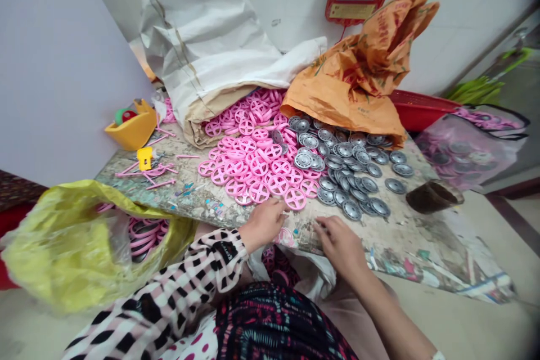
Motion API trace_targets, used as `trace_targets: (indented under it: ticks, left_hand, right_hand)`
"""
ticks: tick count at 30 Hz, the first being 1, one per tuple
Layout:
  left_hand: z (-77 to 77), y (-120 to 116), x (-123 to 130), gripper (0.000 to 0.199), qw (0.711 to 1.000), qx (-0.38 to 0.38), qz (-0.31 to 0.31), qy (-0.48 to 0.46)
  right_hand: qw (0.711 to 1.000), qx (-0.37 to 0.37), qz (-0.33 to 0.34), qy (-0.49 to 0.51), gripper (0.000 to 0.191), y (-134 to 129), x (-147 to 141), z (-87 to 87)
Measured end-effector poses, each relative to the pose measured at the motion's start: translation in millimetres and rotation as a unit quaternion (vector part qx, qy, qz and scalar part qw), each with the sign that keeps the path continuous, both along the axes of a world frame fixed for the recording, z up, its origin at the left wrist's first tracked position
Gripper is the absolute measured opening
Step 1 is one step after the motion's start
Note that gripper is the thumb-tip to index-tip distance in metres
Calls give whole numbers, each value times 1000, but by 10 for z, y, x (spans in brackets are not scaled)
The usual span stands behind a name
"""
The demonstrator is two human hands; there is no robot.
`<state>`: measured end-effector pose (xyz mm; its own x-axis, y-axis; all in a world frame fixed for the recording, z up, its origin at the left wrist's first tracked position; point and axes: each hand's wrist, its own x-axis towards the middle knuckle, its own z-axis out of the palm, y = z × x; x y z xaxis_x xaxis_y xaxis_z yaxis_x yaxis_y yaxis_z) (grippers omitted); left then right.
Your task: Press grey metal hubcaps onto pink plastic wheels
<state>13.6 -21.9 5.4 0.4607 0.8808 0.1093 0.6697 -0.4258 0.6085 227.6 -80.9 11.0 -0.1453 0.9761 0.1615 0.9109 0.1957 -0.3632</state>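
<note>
A heap of pink plastic spoked wheels (257,169) covers the middle of the worn, paint-stained tabletop (405,242). To its right lies a spread of grey round wheel discs (350,180). My left hand (264,224), in a patterned sleeve, rests at the table's front edge, its fingertips beside a pink wheel (286,237). My right hand (340,244) lies just below the grey discs, its fingers bunched together. Whether either hand holds something small is hidden by the fingers.
A yellow plastic bag (84,242) with pink rings sits at my left. White (202,39) and orange (363,67) sacks lie at the table's back. A yellow scoop (135,126), pink rods, a dark cup (432,197), a red basket (422,109) and a clear bag of wheels (468,146) surround the table.
</note>
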Motion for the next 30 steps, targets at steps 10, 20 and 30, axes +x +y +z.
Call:
trace_targets:
  ticks: [10, 20, 30]
  left_hand:
    - [-133, 227, 267, 18, 987, 105, -37, 114]
    - [-104, 38, 203, 13, 745, -386, 147, -523]
    - [6, -93, 190, 19, 570, -505, 133, -635]
  right_hand:
    - [954, 98, -29, -283, 22, 638, 180, 5]
    - [951, 131, -24, -281, 26, 686, 217, -110]
    - [957, 125, -53, 256, 29, 465, -202, 118]
